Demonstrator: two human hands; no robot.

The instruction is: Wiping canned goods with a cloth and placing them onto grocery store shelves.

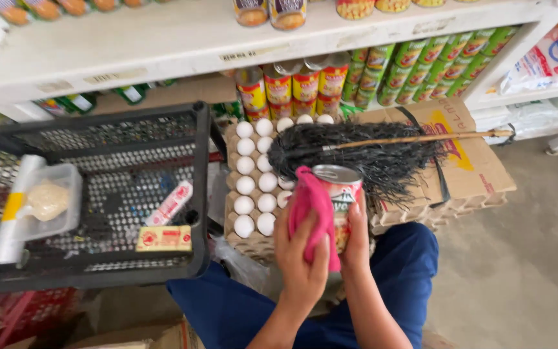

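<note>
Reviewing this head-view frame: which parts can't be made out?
- Can: its left side is hidden by the pink cloth.
- Right hand: palm hidden behind the can.
- Egg tray: right part covered by the black duster.
- Top-shelf jars: cut off by the frame's upper edge.
- Left hand presses the cloth.

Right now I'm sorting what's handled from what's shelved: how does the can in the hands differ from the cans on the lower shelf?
The held can is tilted, gripped by the right hand and rubbed with a pink cloth by the left hand; the shelf cans stand upright, untouched, in rows. Its label looks red and white; theirs yellow and red. Both are metal cans with lids.
</note>
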